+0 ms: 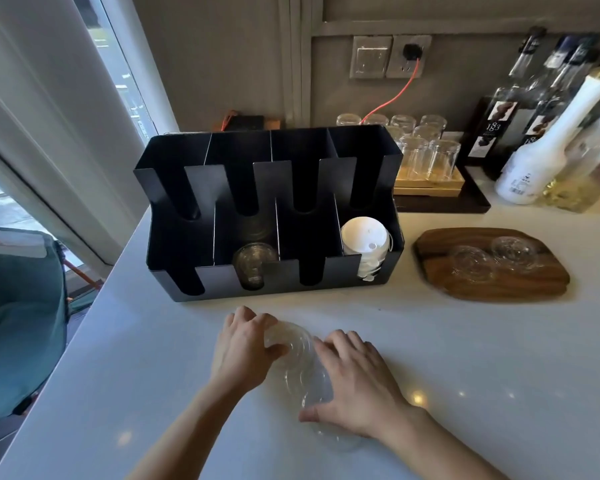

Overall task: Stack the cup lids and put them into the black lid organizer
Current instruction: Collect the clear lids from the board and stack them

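Observation:
A stack of clear cup lids (300,372) lies on its side on the white counter between my hands. My left hand (245,344) grips its far end, and my right hand (355,382) is closed over its near part. The black lid organizer (174,244) stands just beyond, with several slotted compartments. Its second compartment from the left holds clear lids (253,268). White lids (364,237) fill its rightmost compartment. Two more clear lids (492,259) lie on a wooden board to the right.
The wooden board (492,287) sits at the right of the organizer. Behind it are upturned glasses (426,154) on a tray and several bottles (548,157). A red cable (392,98) runs from the wall socket. The counter's left edge (94,306) drops off beside a window.

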### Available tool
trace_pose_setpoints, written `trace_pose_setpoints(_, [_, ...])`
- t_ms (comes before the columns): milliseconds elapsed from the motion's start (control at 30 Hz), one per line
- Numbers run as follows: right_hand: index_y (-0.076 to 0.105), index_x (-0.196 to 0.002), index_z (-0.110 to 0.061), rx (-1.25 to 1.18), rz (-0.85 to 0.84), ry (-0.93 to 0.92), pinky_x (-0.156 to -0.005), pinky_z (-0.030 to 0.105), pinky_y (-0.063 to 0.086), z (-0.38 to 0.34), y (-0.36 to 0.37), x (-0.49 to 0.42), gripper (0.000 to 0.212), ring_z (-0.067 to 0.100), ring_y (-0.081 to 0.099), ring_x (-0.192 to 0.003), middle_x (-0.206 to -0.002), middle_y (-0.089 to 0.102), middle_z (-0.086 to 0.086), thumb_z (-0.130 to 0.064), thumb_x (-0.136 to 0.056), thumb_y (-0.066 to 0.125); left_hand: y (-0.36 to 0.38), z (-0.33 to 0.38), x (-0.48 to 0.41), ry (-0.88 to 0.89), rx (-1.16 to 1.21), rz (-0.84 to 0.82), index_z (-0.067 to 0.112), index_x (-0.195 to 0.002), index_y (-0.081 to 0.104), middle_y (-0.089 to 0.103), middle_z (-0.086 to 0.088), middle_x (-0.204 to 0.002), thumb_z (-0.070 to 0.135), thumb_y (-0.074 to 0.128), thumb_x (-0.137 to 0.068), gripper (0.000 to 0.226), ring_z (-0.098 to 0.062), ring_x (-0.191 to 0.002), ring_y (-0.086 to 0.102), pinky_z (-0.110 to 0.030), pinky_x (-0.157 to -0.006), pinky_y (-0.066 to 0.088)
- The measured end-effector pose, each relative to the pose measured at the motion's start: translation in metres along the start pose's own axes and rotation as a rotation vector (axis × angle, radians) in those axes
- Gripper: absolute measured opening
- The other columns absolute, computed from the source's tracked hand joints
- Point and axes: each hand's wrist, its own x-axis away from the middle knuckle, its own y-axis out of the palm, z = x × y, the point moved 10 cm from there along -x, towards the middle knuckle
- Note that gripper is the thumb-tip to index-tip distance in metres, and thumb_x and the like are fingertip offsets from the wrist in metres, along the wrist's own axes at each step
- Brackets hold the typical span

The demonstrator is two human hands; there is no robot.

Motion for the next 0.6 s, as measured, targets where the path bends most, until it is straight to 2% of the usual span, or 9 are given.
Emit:
trace_pose_setpoints(133, [0.052,-0.133,-0.025,-0.09,0.054,0.054,-0.094,0.033,0.042,0.017,-0.002,-0.012,0.077,0.021,0.045,-0.117,-0.121,0.05,-0.003,-0.076,-0.076,0.055,-0.004,-0.01,-0.001,-0.073,0.043,0.023,0.022,-0.136,0.061,0.056,-0.004,-0.135,0.041,0.078,-0.089,0.054,-0.025,-0.125,0.047,-0.033,-0.103,0.044])
trace_pose_setpoints(233, [0.058,-0.132,-0.022,-0.18,0.107,0.115,-0.091,0.034,0.046,0.04,-0.006,-0.014,0.084,0.023,0.051,-0.114,-0.119,0.056,-0.002,-0.082,-0.075,0.043,-0.01,-0.022,0.002,-0.136,0.118,0.057,0.019,-0.132,0.06,0.062,-0.003,-0.125,0.035,0.08,-0.088,0.051,-0.026,-0.121,0.051,-0.032,-0.095,0.043])
trace_pose_setpoints(333, [0.058,-0.134,-0.021,-0.271,0.185,0.157,-0.09,0.032,0.046,0.056,-0.009,-0.006,0.099,0.023,0.054,-0.113,-0.118,0.059,-0.002,-0.093,-0.072,0.028,-0.016,-0.032,0.006,-0.194,0.235,0.1,0.017,-0.126,0.059,0.062,0.0,-0.111,0.031,0.083,-0.085,0.049,-0.024,-0.106,0.057,-0.031,-0.081,0.04])
trace_pose_setpoints(400, [0.049,-0.143,-0.023,-0.262,0.149,0.154,-0.098,0.03,0.042,0.057,-0.007,0.002,0.108,0.019,0.05,-0.121,-0.13,0.054,-0.006,-0.097,-0.066,0.033,-0.019,-0.034,0.008,-0.216,0.294,0.111,0.017,-0.131,0.058,0.063,-0.004,-0.116,0.029,0.083,-0.086,0.053,-0.019,-0.095,0.055,-0.03,-0.081,0.04])
trace_pose_setpoints(500, [0.033,-0.153,-0.028,-0.133,0.025,0.097,-0.106,0.031,0.037,0.047,0.001,0.014,0.128,0.017,0.041,-0.131,-0.146,0.04,-0.013,-0.1,-0.048,0.046,-0.025,-0.035,0.01,-0.218,0.345,0.131,0.017,-0.142,0.058,0.062,-0.008,-0.125,0.025,0.081,-0.089,0.059,-0.014,-0.092,0.054,-0.027,-0.086,0.043])
trace_pose_setpoints(600, [0.042,-0.148,-0.026,-0.094,0.075,0.079,-0.1,0.035,0.044,0.045,0.003,0.02,0.108,0.022,0.05,-0.124,-0.143,0.047,-0.012,-0.078,-0.055,0.061,-0.029,-0.044,0.013,-0.234,0.421,0.177,0.016,-0.139,0.063,0.059,-0.006,-0.111,0.021,0.081,-0.088,0.055,-0.017,-0.089,0.061,-0.033,-0.086,0.05])
